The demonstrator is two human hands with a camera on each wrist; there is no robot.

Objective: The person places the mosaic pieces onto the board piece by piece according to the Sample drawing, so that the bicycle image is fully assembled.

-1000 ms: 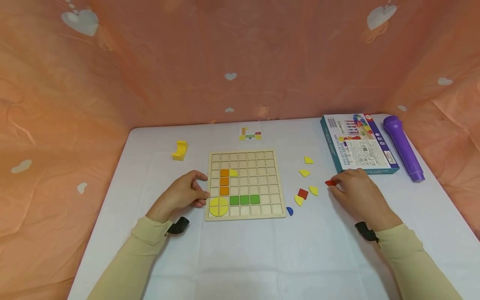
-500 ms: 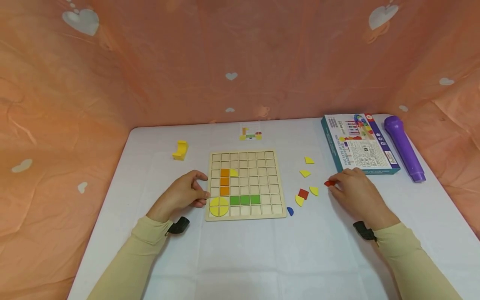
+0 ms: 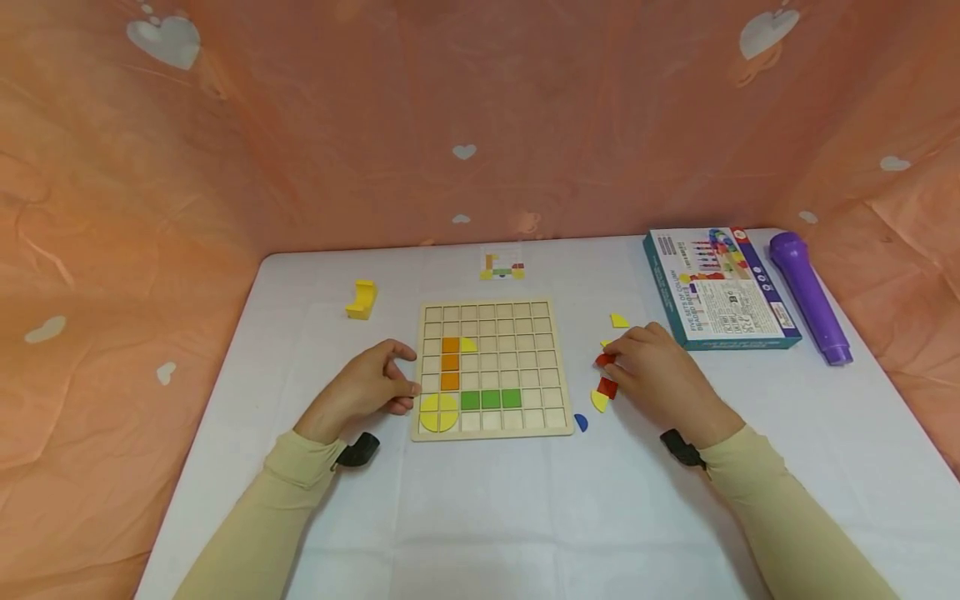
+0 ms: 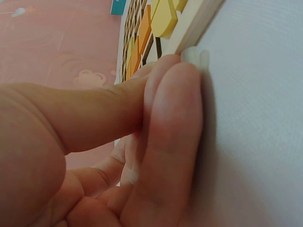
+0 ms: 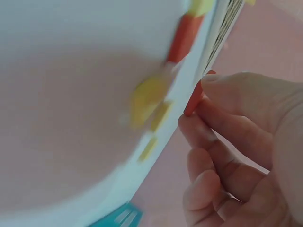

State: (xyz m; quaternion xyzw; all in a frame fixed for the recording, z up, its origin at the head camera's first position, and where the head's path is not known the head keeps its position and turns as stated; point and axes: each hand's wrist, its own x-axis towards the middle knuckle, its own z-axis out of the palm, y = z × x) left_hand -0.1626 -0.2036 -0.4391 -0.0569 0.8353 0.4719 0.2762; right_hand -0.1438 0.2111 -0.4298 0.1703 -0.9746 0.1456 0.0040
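Observation:
My left hand (image 3: 366, 382) rests against the left edge of a wooden grid board (image 3: 491, 437); in the left wrist view its extended fingertips touch the board's side. Between thumb and fingers, my right hand (image 3: 666, 375) pinches a red quarter-circle tile (image 5: 195, 97), raised off the table right of the board. Close by lie a red square tile (image 3: 608, 388), a yellow quarter-circle tile (image 3: 599, 402) and a blue half-circle tile (image 3: 581, 423). The right hand partly covers another yellow tile. Set into the board are orange tiles (image 3: 450, 362), green tiles (image 3: 491, 399) and a yellow circle of tiles (image 3: 438, 412).
A pattern card (image 3: 502, 265) lies behind the board. One yellow tile (image 3: 618, 321) is beyond the right hand. A boxed set (image 3: 723, 287) and a purple microphone-shaped object (image 3: 810, 296) occupy the back right; a yellow block (image 3: 362, 300) stands at the back left.
My right hand has moved left toward the board, carrying the red quarter-circle tile over the loose tiles. My left hand has stayed at the board's edge.

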